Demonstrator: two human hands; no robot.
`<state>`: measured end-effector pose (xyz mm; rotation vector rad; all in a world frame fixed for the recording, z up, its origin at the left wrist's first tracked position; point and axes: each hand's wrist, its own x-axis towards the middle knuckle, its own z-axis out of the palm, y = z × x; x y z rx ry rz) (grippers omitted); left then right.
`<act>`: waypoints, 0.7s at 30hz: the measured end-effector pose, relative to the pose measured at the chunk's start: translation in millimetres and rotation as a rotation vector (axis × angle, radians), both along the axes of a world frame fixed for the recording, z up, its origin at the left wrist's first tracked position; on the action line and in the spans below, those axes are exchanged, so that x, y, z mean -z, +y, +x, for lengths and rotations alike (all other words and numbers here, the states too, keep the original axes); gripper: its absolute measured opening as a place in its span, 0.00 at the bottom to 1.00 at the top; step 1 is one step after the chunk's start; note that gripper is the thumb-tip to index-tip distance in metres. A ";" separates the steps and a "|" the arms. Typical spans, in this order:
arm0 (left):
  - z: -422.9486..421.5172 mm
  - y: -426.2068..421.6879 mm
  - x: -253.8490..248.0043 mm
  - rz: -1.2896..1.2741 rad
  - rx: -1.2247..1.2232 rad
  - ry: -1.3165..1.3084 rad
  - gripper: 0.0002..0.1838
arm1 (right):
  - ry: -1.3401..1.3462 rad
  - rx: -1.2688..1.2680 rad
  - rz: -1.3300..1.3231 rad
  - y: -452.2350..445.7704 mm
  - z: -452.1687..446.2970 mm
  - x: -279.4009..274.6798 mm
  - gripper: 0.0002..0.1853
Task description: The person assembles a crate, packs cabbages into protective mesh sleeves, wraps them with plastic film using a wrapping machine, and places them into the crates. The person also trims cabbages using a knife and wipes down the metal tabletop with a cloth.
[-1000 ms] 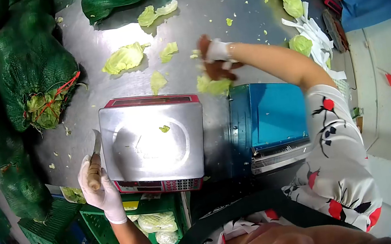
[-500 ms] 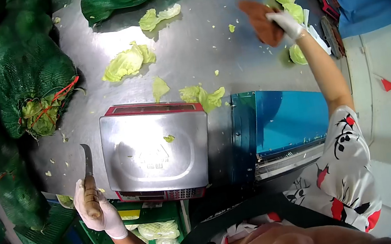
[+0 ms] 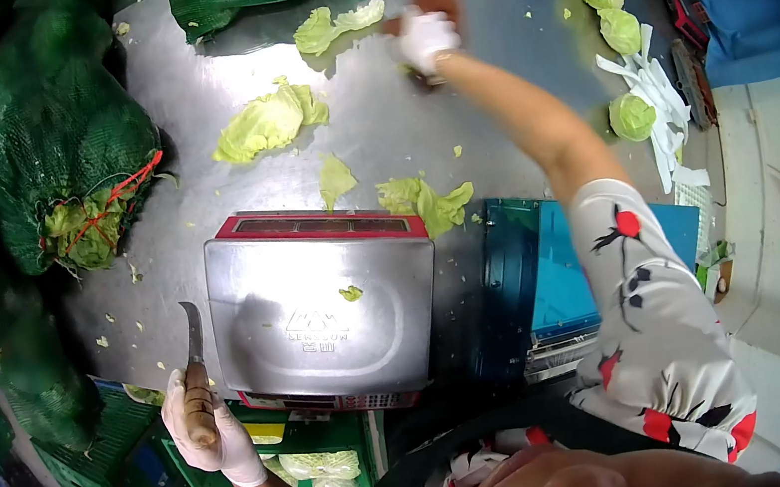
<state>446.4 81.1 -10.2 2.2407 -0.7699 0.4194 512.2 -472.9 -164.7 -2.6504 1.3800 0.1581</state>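
Observation:
My left hand (image 3: 232,446), in a white glove, holds a knife (image 3: 193,338) by its wooden handle, with the curved blade pointing away from me beside the scale. Far out over the metal table (image 3: 502,116), my gloved right hand (image 3: 430,39) is closed on a brown cloth (image 3: 444,2) pressed to the surface; motion blurs both. Left of the cloth lies a pale green leaf (image 3: 332,26). A larger crumpled leaf (image 3: 261,125) is nearer, and more leaf pieces (image 3: 429,202) lie behind the scale.
A scale (image 3: 321,324) with a steel pan stands in front of me. Right of it is a blue-topped machine (image 3: 552,249). Pale green heads (image 3: 632,118) sit near white plastic strips (image 3: 659,97). Green net sacks (image 3: 64,121) fill the left; crates (image 3: 104,457) stand below.
My right hand has swept the brown cloth leftwards across the table, away from the green heads. My left hand still holds the knife. The view has shifted slightly.

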 end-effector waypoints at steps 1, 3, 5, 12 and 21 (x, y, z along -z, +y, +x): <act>0.1 -2.9 -2.5 -0.009 0.007 -0.011 0.21 | -0.095 -0.073 0.057 36.1 25.1 0.3 0.36; 1.8 -2.9 -7.0 0.050 0.004 -0.046 0.21 | -0.383 -0.297 0.378 88.2 56.3 -6.0 0.31; 2.7 3.2 -8.4 0.058 -0.013 -0.020 0.21 | -0.600 -0.346 0.511 113.5 61.2 -23.7 0.27; 8.4 3.1 1.5 0.071 -0.034 -0.077 0.21 | -0.087 -0.314 0.463 60.2 -80.5 -126.6 0.36; 5.5 1.1 -8.0 0.015 -0.040 -0.086 0.14 | 0.365 -0.253 1.168 83.3 -128.1 4.1 0.21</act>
